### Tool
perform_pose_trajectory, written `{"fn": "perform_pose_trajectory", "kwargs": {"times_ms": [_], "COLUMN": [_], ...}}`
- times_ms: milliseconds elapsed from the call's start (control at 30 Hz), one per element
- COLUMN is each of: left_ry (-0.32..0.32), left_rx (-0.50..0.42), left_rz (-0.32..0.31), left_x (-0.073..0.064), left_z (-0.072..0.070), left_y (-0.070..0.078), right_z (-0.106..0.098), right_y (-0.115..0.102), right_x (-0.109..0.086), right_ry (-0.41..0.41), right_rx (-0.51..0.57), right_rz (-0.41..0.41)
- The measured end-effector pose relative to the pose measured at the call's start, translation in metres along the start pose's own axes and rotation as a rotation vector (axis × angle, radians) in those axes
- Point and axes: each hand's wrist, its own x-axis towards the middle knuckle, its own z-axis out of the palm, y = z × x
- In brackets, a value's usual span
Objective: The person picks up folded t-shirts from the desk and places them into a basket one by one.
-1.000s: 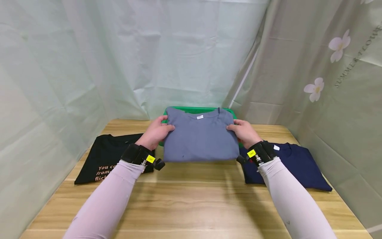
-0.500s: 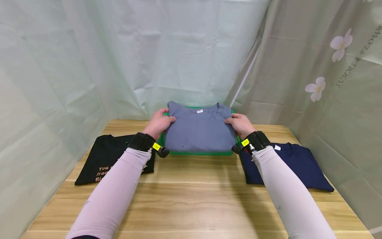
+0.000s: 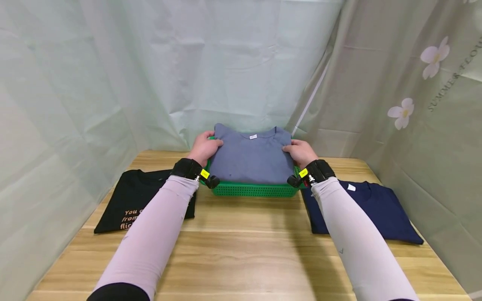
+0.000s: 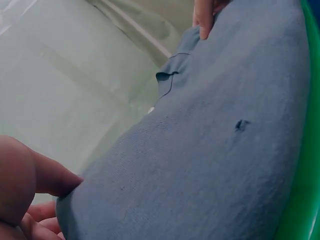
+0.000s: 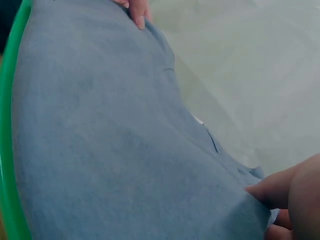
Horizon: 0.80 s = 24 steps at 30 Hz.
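Observation:
A folded blue-grey T-shirt (image 3: 252, 161) with a white neck label lies over and partly within a green plastic basket (image 3: 256, 190). My left hand (image 3: 204, 148) pinches the shirt's left side near the shoulder, thumb on top and fingers beneath. At the opposite side my right hand (image 3: 302, 153) pinches it the same way. The left wrist view shows a small dark mark on the shirt (image 4: 235, 150), whose lower edge lies along the basket's green rim (image 4: 305, 200). In the right wrist view, the thumb presses the cloth (image 5: 125, 125) near the collar end.
A folded black T-shirt (image 3: 132, 192) with orange lettering lies on the wooden table (image 3: 241, 251) at the left. On the right lies a folded navy T-shirt (image 3: 376, 209), partly behind the right forearm. Pale curtains (image 3: 233, 62) hang behind and at both sides.
Both hands have carried the blue-grey T-shirt away from me and over the basket. The basket's front wall, hidden behind the shirt before, now shows below it.

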Motion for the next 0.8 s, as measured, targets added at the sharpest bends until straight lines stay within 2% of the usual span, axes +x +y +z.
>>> {"fn": "perform_pose_trajectory", "kwargs": {"times_ms": [167, 367, 467, 567, 667, 800], "left_ry": [-0.022, -0.137, -0.173, -0.161, -0.096, -0.069], "left_rx": [-0.056, -0.163, -0.184, -0.133, -0.068, -0.071], "left_rz": [-0.022, -0.037, -0.031, -0.014, 0.014, 0.053], "left_x": [0.001, 0.005, 0.005, 0.002, -0.002, -0.012], "left_z": [0.003, 0.007, 0.006, 0.004, 0.001, -0.006], "left_y": [-0.004, -0.011, -0.014, -0.016, -0.015, -0.013], "right_z": [0.001, -0.002, -0.004, -0.007, -0.010, -0.008], "right_y": [0.002, 0.007, 0.010, 0.012, 0.013, 0.012], "right_x": [0.002, 0.000, 0.000, -0.003, -0.008, -0.017], "right_ry": [-0.011, -0.032, -0.069, -0.109, -0.139, -0.155], "right_rx": [0.076, 0.157, 0.194, 0.180, 0.147, 0.146], "right_rz": [0.036, 0.072, 0.081, 0.065, 0.034, 0.001]}}
